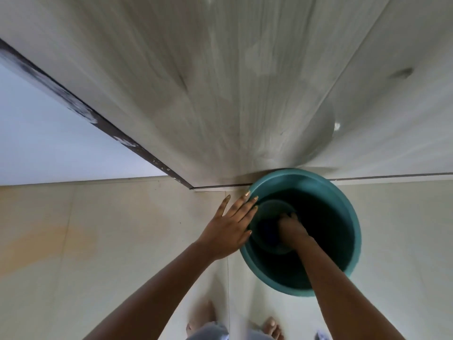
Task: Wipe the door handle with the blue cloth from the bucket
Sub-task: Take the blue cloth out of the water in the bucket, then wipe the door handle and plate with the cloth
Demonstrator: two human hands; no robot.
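Note:
A teal bucket stands on the tiled floor right against the foot of a pale grey door. My right hand is down inside the bucket, fingers curled at the dark bottom beside a dark blue cloth; whether it grips the cloth is unclear. My left hand lies flat with fingers spread against the bucket's left outer rim. The door handle is not in view.
The dark door edge runs diagonally at left with a white wall beside it. Beige floor tiles spread around the bucket. My bare feet stand at the bottom edge, close to the bucket.

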